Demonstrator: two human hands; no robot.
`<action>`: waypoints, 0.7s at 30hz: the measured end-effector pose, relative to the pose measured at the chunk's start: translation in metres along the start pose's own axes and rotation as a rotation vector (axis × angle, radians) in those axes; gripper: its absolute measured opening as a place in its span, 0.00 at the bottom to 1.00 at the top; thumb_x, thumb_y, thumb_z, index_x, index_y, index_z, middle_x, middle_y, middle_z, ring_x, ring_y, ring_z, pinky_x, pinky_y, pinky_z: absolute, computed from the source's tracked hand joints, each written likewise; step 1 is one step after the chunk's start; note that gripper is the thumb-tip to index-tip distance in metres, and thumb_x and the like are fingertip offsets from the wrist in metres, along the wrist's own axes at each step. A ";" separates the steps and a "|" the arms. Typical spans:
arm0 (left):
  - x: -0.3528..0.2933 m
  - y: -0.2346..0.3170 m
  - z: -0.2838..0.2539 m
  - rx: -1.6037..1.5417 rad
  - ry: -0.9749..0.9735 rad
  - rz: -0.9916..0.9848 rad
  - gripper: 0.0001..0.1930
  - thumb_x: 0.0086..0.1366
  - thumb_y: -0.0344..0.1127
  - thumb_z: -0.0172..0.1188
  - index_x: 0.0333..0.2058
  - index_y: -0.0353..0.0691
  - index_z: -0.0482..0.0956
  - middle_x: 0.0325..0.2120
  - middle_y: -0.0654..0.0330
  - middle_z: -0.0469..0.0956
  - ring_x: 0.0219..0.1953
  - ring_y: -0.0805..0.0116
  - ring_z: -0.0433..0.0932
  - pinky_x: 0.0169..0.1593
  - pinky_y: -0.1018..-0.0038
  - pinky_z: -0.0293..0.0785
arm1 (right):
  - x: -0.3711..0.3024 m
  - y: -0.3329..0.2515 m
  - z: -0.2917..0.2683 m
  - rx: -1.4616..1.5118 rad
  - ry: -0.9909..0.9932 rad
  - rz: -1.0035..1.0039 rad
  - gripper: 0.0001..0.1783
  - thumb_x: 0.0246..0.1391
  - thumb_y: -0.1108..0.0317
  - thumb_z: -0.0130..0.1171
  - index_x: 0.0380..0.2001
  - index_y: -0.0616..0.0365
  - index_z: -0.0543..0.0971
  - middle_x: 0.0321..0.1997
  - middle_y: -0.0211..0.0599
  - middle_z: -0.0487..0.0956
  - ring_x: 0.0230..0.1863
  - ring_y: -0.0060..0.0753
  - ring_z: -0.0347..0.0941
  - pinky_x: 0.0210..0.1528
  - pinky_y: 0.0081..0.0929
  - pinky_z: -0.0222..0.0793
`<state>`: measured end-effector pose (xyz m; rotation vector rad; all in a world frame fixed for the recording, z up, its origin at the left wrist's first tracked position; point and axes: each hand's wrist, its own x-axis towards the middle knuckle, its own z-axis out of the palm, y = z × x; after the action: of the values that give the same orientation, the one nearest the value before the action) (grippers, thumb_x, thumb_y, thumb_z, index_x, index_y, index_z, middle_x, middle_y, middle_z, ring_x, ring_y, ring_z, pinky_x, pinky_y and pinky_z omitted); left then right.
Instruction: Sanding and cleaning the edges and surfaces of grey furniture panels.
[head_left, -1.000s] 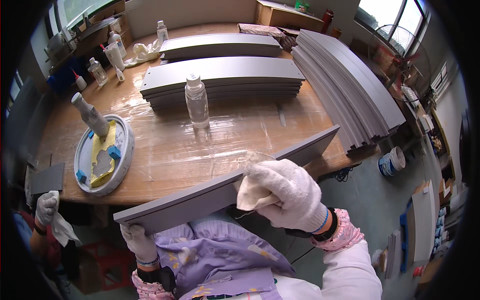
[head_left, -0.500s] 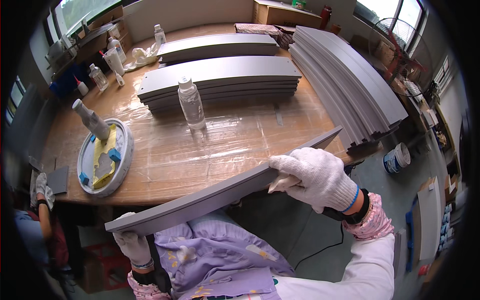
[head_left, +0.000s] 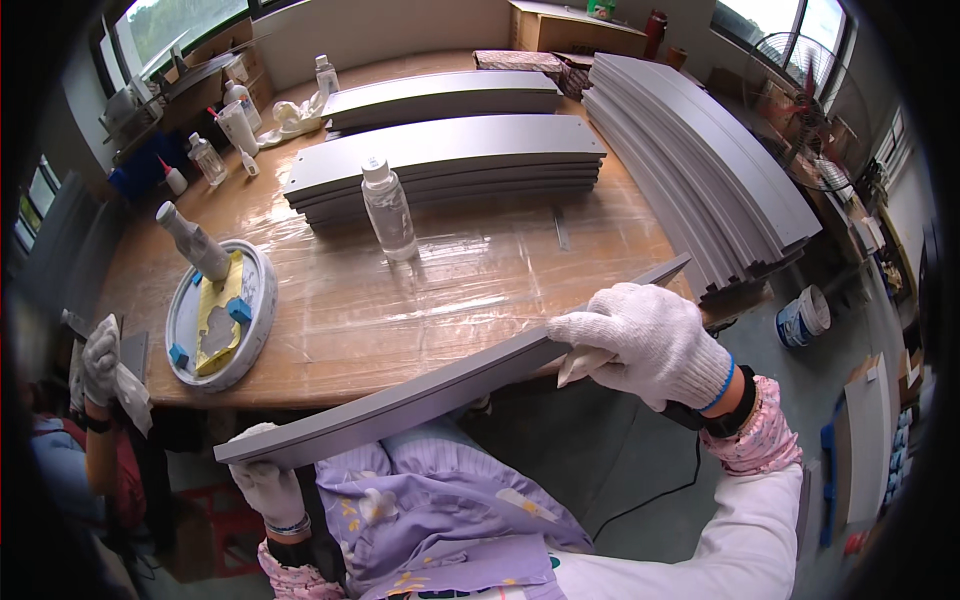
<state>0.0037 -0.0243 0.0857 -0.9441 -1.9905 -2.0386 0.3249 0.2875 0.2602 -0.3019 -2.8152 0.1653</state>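
A long grey panel [head_left: 430, 388] slants on its edge across the table's front edge, its right end farther from me. My left hand [head_left: 268, 480], in a white knit glove, is closed around the panel's near left end. My right hand [head_left: 650, 340], gloved the same way, pinches a folded white cloth [head_left: 582, 364] against the panel toward its far right end. The fingertips under the panel are partly hidden. Beyond it on the table stands a capped clear bottle [head_left: 390, 215] of colourless liquid.
Stacks of grey panels lie at the back [head_left: 450, 150] and right [head_left: 710, 170] of the film-covered table [head_left: 480, 290]. At left, a round white lid [head_left: 268, 310] carries a yellow pad, blue pieces and a grey bottle. A co-worker's gloved hand [head_left: 100, 360] holds a white cloth at far left.
My right hand has slid slightly right along the panel with the cloth. My left hand keeps its hold. The co-worker's hand has risen, and a white cloth now shows in it.
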 end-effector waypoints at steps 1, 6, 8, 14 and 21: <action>-0.001 0.002 0.000 0.001 0.003 0.002 0.35 0.63 0.64 0.58 0.51 0.35 0.68 0.46 0.55 0.75 0.46 0.64 0.75 0.49 0.67 0.74 | -0.003 0.003 -0.002 -0.016 -0.019 0.023 0.24 0.46 0.58 0.70 0.49 0.46 0.80 0.27 0.35 0.75 0.31 0.40 0.77 0.33 0.35 0.73; 0.004 0.017 0.007 -0.350 -0.130 -0.072 0.35 0.61 0.63 0.61 0.50 0.35 0.69 0.45 0.54 0.75 0.46 0.63 0.76 0.49 0.67 0.74 | -0.010 0.006 -0.005 -0.031 -0.043 0.030 0.24 0.47 0.59 0.70 0.50 0.47 0.79 0.29 0.36 0.75 0.32 0.41 0.77 0.35 0.36 0.74; 0.004 0.016 0.007 -0.327 -0.119 -0.068 0.36 0.60 0.64 0.61 0.50 0.35 0.69 0.45 0.54 0.75 0.46 0.64 0.76 0.49 0.67 0.74 | -0.002 -0.004 -0.007 -0.033 -0.024 0.005 0.24 0.47 0.59 0.70 0.49 0.47 0.79 0.29 0.36 0.76 0.32 0.41 0.77 0.34 0.36 0.74; 0.007 0.020 0.006 -0.308 -0.107 -0.060 0.37 0.59 0.65 0.62 0.50 0.35 0.70 0.45 0.55 0.75 0.45 0.64 0.76 0.48 0.67 0.74 | -0.007 0.001 -0.011 -0.042 -0.047 -0.001 0.23 0.49 0.59 0.69 0.49 0.46 0.79 0.29 0.35 0.76 0.34 0.41 0.77 0.35 0.36 0.74; 0.007 0.025 0.010 -0.333 -0.100 -0.066 0.38 0.58 0.66 0.61 0.49 0.35 0.70 0.44 0.55 0.76 0.45 0.64 0.77 0.49 0.67 0.75 | -0.003 -0.004 -0.009 -0.017 0.029 -0.052 0.22 0.47 0.59 0.69 0.48 0.46 0.80 0.29 0.35 0.76 0.32 0.41 0.78 0.34 0.35 0.75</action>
<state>0.0143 -0.0152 0.1102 -1.0705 -1.7810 -2.4575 0.3296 0.2841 0.2687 -0.2322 -2.7937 0.1244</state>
